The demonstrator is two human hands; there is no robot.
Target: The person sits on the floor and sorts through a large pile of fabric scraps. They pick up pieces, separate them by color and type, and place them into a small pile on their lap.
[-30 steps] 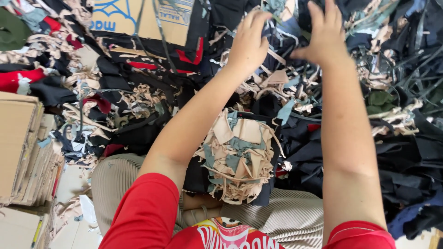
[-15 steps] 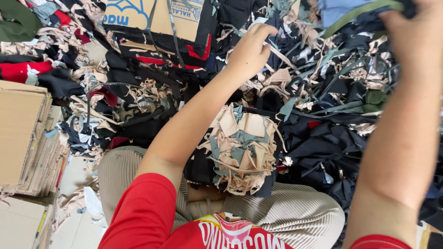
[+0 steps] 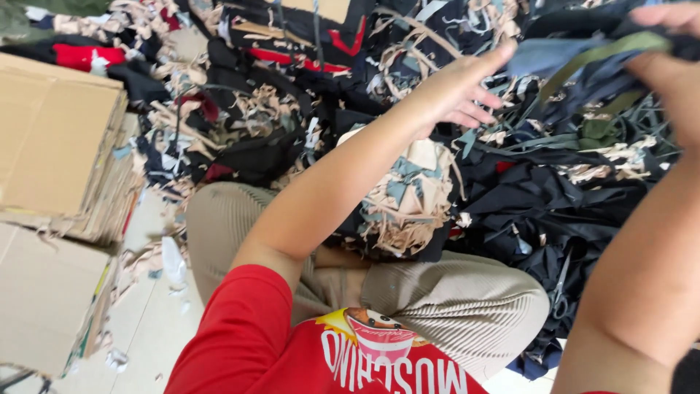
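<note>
Flattened brown cardboard boxes (image 3: 55, 138) stacked at left; another brown box (image 3: 321, 9) at top centre.

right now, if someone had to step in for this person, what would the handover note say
Left hand: open, fingers spread, raised over the pile, holding nothing.
Right hand: shut on a dark fabric piece with an olive strap, lifted at upper right.
Things: heap of dark cloth scraps in front; a ball of tan and blue offcuts by the knees; flattened cardboard stack on the left.
Done: one piece lifted from the heap.
Left: most of the heap lies unsorted.
</note>
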